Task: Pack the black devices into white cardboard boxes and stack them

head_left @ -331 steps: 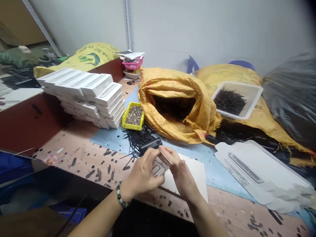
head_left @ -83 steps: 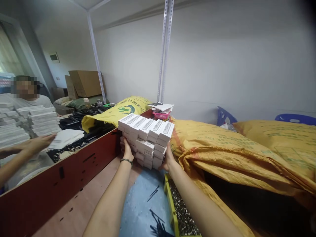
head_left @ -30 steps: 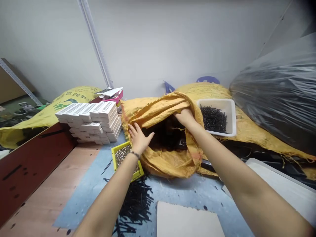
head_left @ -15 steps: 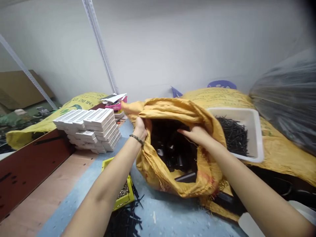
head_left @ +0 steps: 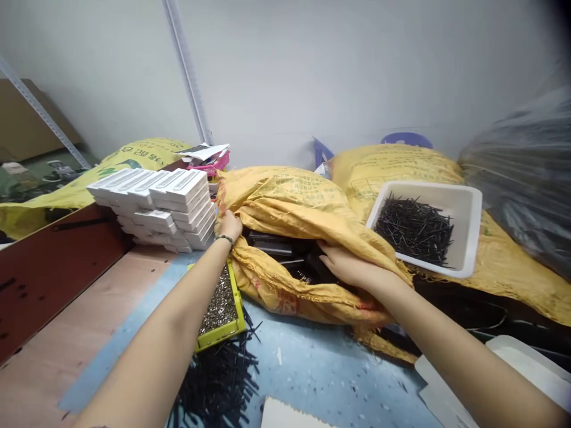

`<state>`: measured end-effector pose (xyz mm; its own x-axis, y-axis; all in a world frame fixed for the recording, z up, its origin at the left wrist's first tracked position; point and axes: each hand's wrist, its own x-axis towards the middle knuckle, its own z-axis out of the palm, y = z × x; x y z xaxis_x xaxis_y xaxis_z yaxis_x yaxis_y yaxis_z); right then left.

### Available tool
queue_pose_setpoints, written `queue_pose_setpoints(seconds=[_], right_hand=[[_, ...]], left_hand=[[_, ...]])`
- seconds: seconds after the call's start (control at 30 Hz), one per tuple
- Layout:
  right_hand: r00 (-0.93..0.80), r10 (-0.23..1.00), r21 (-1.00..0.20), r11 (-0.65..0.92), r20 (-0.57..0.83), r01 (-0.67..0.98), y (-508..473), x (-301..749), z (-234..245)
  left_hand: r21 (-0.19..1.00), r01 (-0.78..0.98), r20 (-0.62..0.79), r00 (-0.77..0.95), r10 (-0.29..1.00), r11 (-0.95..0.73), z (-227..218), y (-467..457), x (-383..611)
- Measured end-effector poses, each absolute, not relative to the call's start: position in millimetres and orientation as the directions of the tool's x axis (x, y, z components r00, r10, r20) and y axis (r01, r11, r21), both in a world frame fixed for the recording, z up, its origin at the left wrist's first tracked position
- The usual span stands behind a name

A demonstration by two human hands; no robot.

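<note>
The left hand [head_left: 229,226] has its fingers [head_left: 234,221] curled and clamped on the gathered edge of a yellow woven sack [head_left: 285,202]. The right hand [head_left: 352,267] lies across a lower fold of the same sack, its fingers [head_left: 332,254] together and pointing left; whether they grip the cloth or only press on it cannot be told. Between the hands, in the half-covered mouth of the sack, lie flat black pieces [head_left: 274,248], their long axes running roughly left to right, along the line from one hand to the other. The right fingertips end just beside them, so the right hand is the nearer; the left fingers sit a little past their left end. Below the left fingers, a yellow tray [head_left: 219,309] of small metal bits stands on a blue-covered surface [head_left: 312,380], with loose black pins [head_left: 214,380] beside it. Just beyond the left fingers rises a stack of white boxes [head_left: 165,202]. Beyond the right fingers, a white tray of black pins [head_left: 414,229] rests on a second yellow sack [head_left: 392,166], and a black plastic bag [head_left: 520,178] lies farther right.
</note>
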<state>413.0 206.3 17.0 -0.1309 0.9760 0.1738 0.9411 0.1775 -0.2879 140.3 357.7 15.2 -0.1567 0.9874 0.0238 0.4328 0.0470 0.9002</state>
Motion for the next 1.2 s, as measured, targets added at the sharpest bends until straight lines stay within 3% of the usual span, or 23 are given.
queue_pose_setpoints(seconds=[0.1,0.3,0.5,0.57,0.63,0.7,0.77,0.87,0.97,1.03,1.2], right_hand=[[-0.179,0.978,-0.273,0.202,0.107,0.941,179.5,392.5,25.9],[-0.008,1.0,-0.164,0.01,0.015,0.986,140.6,360.1,22.5],[0.026,0.996,-0.155,-0.038,-0.081,0.987,111.5,341.7,1.8],[0.069,0.997,-0.228,-0.071,-0.015,0.971,106.4,340.4,0.6],[0.126,0.985,-0.376,-0.075,0.114,0.924,96.9,343.3,5.5],[0.202,0.948,-0.567,-0.028,0.247,0.823,78.4,348.0,13.6],[0.274,0.922,-0.762,0.034,0.275,0.647,50.6,350.2,18.8],[0.311,0.948,-0.966,-0.019,0.064,0.257,2.6,341.0,11.7],[0.313,0.944,-0.994,-0.09,-0.104,-0.061,-34.3,317.8,-9.3],[0.316,0.946,-0.988,-0.029,-0.077,-0.154,-49.1,301.3,-24.2],[0.237,0.971,-1.0,-0.009,-0.014,-0.022,-67.2,281.3,-48.8]], left_hand=[[0.843,0.535,0.103,-0.054,0.993,-0.058,24.6,336.8,136.7],[0.705,0.662,0.236,0.121,0.964,-0.256,47.5,249.6,78.7],[0.683,0.711,0.008,0.225,0.974,-0.17,7.2,187.8,53.6],[0.704,0.698,-0.036,0.218,0.975,-0.13,-6.5,183.7,58.3],[0.743,0.662,-0.051,0.195,0.979,-0.094,-12.0,184.1,61.8],[0.8,0.596,-0.036,0.158,0.987,-0.066,-9.4,185.5,61.4],[0.869,0.492,-0.004,0.109,0.994,-0.05,-1.8,184.1,57.8],[0.964,0.265,0.002,0.052,0.999,-0.015,8.7,166.7,53.0],[0.995,-0.003,-0.1,0.084,0.991,0.101,7.6,124.0,56.1],[0.963,-0.152,-0.201,0.153,0.967,0.224,-0.1,86.1,62.4],[0.804,-0.335,-0.404,0.298,0.865,0.491,-25.2,2.1,82.3]])
